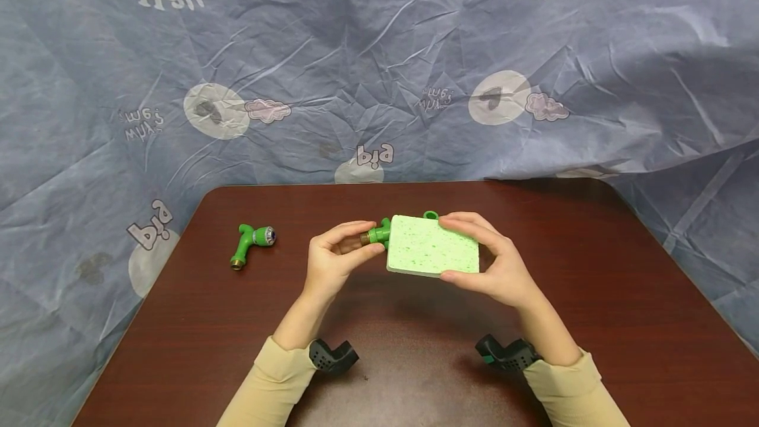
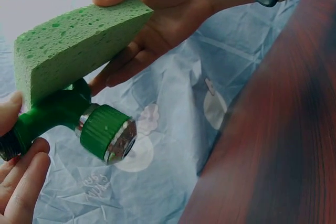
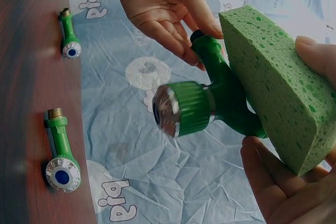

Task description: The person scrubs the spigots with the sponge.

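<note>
A green plastic tap [image 3: 223, 87] with a ribbed, silver-faced knob is held above the table. My left hand [image 1: 338, 256] pinches its threaded end between thumb and fingers. My right hand [image 1: 498, 259] grips a light green speckled sponge [image 1: 433, 246], thumb on one face and fingers behind. The sponge lies against the tap's body, and in the head view it hides most of the tap. A green ring-shaped end [image 1: 430, 215] peeps above the sponge's top edge. In the right wrist view, the right fingertips are close to the tap's spout.
Another green tap [image 1: 244, 247] with a brass threaded end lies on the dark red-brown table [image 1: 190, 348], left of the hands. The right wrist view shows two such taps on the table, one farther tap [image 3: 68, 32] included. A grey-blue printed cloth [image 1: 356, 71] hangs behind.
</note>
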`<state>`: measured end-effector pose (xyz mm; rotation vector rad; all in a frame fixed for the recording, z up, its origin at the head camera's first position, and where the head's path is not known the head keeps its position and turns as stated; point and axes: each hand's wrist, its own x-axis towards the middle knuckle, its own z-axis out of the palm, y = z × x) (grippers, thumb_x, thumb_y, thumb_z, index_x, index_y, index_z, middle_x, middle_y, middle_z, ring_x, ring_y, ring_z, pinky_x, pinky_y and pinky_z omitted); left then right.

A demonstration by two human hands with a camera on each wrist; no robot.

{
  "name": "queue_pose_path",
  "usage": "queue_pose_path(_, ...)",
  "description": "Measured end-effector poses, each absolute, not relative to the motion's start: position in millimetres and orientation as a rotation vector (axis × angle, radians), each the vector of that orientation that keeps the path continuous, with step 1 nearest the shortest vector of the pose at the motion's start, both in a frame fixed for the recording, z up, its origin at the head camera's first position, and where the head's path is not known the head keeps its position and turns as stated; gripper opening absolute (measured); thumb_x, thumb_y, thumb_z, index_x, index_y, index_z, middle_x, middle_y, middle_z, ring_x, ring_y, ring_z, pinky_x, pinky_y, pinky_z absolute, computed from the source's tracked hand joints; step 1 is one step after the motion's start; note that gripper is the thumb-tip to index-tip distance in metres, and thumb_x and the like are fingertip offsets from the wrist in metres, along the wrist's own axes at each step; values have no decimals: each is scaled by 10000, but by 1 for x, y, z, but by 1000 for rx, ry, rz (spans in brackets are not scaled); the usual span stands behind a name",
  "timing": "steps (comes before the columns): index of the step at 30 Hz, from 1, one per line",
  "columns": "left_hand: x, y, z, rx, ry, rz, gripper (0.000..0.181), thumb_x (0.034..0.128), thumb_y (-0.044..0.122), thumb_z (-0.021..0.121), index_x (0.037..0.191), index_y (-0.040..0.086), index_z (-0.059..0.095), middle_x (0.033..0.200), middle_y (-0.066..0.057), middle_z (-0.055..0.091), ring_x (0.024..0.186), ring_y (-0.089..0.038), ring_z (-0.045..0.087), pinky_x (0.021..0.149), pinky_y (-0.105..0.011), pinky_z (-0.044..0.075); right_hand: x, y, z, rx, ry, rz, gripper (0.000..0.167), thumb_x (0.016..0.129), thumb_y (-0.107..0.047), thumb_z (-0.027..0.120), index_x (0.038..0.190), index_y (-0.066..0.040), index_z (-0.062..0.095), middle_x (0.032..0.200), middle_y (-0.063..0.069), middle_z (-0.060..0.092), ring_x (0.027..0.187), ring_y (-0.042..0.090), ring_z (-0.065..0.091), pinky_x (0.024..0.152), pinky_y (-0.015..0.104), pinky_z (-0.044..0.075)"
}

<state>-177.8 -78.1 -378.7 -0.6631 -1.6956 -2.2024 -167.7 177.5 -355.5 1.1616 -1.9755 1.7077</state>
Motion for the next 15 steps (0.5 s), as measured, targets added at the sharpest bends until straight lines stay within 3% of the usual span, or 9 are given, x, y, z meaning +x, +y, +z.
queue_pose_path(9,-177,-82,-378,-703,-1838,-2147,393,705,-171,722,1082,-139,617,1030,-210,654,812,-149,678,702,-286,579,-169,179,-355,1179,-1962,1727,732,545,247,756,1229,118,529,1233,232,487,1116,243,474,693,188,501)
queue_pose_path(15,-177,-83,-378,-668,-1892,-2058,334,733,-132,726,1057,-100,649,946,-245,663,797,-123,667,697,-353,583,-168,180,-354,1176,-1954,1738,736,548,249,755,1235,120,524,1251,224,476,1110,241,476,680,186,506)
